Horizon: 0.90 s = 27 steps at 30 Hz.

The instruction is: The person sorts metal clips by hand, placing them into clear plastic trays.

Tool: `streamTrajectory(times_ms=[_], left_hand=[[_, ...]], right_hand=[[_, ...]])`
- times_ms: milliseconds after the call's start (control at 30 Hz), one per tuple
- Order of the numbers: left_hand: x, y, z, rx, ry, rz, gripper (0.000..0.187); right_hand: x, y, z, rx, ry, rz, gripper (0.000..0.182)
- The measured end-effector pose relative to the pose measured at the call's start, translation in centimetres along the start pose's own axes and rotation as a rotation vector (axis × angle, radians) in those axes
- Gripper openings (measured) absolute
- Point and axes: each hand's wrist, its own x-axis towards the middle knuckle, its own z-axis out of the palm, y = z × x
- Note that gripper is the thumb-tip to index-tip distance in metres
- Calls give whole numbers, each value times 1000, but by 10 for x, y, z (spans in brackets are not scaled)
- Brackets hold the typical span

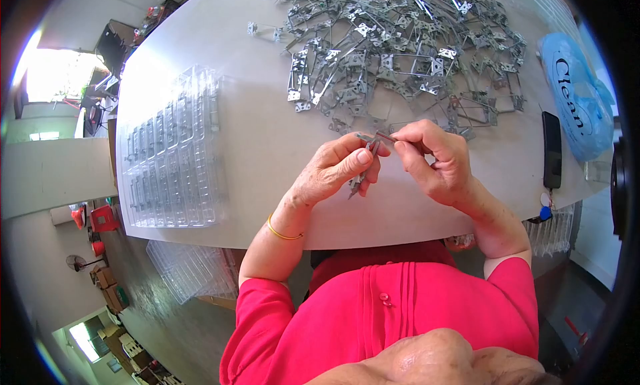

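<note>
My left hand (340,164) is closed around a few small grey metal brackets (358,183), which stick out below its fingers. Thumb and fingertips of my right hand (437,160) pinch a thin metal part (387,137) whose other end meets the pieces at my left hand. Both hands are close together over the near half of the white table (267,185). Just beyond them spreads a large heap of grey metal brackets and rods (400,58). My fingers cover much of the held parts.
At the left lies a clear plastic compartment tray (177,152) with rows of metal parts. Another clear tray (190,268) is below the table edge. On the right are a black phone (551,150) and a blue plastic bag (575,95) printed "Clean".
</note>
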Motion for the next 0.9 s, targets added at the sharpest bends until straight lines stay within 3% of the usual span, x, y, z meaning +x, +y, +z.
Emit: streamTrajectory(times_ms=[200, 267, 500, 733, 900], left_hand=[[1, 8, 0, 164, 91, 3, 57], [1, 6, -4, 178, 94, -20, 46], [-1, 6, 3, 336, 73, -136, 38], [2, 1, 4, 638, 108, -14, 36], [2, 0, 7, 742, 27, 35, 34]], right_hand=[[1, -16, -3, 141, -110, 309, 25], [4, -20, -5, 179, -131, 360, 25], [10, -21, -10, 427, -245, 571, 23], [11, -15, -9, 393, -262, 591, 13], [10, -9, -14, 144, -303, 435, 10]])
